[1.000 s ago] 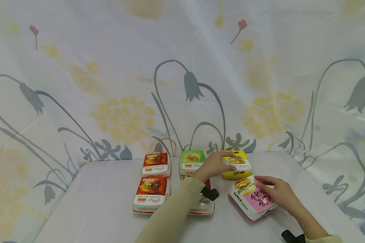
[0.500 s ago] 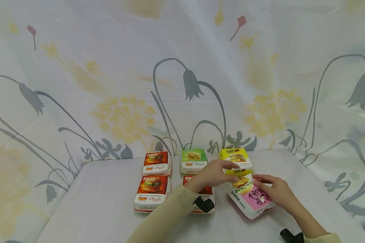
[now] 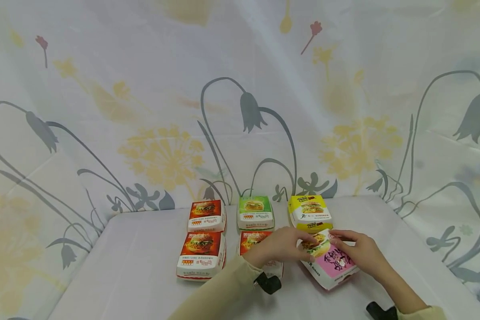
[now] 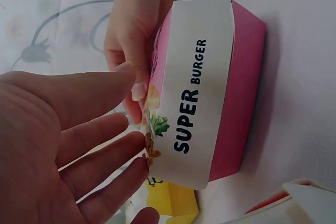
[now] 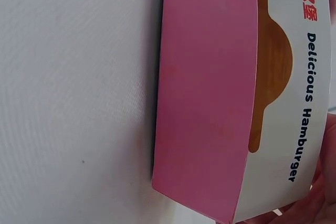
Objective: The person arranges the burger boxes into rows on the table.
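A pink and white burger box [image 3: 334, 263] printed "SUPER BURGER" sits turned at an angle on the right of the table. My right hand [image 3: 363, 251] grips its far right edge, with the thumb on the lid. At the lid's left corner is my left hand [image 3: 285, 245], fingers stretched out. From the left wrist, that hand [image 4: 79, 135] shows spread fingers at the printed top of the box [image 4: 197, 98]; whether they touch cannot be told. The right wrist view has the box's pink side [image 5: 205, 93] close up, with part of the right hand [image 5: 323, 182] at the edge.
Behind the pink box stands a yellow burger box [image 3: 310, 212]. A green one [image 3: 255, 212] is left of it. Two red boxes, one far [image 3: 205, 215] and one near [image 3: 200, 255], line up at the left. Another red box [image 3: 253, 240] is partly hidden by the left arm.
My left hand has come away from the yellow box and moved nearer, down to the pink box's left corner. The right hand has stayed on the pink box, which has barely shifted.
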`<state>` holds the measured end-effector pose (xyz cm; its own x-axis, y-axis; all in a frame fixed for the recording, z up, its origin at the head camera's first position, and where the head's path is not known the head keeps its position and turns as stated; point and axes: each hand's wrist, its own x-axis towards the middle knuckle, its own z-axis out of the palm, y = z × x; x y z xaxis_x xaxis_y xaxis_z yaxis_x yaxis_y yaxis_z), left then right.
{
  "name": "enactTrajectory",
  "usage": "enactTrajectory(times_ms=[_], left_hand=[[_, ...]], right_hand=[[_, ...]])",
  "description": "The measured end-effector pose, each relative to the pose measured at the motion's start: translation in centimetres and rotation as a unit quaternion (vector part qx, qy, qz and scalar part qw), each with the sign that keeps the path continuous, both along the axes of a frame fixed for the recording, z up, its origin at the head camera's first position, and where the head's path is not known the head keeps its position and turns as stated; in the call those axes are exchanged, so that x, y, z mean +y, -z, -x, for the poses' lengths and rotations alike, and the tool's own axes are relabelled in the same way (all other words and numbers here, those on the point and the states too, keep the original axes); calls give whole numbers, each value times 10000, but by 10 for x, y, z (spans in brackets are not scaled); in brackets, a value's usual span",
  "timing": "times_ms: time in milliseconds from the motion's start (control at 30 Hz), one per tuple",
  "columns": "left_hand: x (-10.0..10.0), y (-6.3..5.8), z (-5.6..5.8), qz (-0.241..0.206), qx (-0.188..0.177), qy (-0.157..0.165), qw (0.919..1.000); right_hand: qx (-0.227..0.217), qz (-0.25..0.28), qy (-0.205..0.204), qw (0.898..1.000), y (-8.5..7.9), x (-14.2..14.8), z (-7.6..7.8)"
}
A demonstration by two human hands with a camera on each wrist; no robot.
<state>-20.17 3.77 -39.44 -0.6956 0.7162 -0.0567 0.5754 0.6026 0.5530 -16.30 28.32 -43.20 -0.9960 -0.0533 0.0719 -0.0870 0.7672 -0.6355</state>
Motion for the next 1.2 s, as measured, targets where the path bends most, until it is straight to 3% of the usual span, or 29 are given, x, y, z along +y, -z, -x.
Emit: enactTrajectory(times_ms=[400,567,633,733,1000,1200], left_hand=[[3,5,-2,99,-31,-319,9994],[5,7,-2,217,177,-100,9996],[6,7,-2,256,250,-44,9994],[6,8,-2,270,287,32,9992],[5,10,-2,494,541,662,9951],[4,10,-4,573,743,623,9936]], right_hand=[[140,46,-18,9999,6,2,-4],[467,229,-399,9979,8,3,-7],[403,294,-460,9977,8,3,-8],[265,336,-434,9981,9,4,-9],[185,403,-314,9985,10,5,-11],[108,375,-283,9988,9,4,-13]])
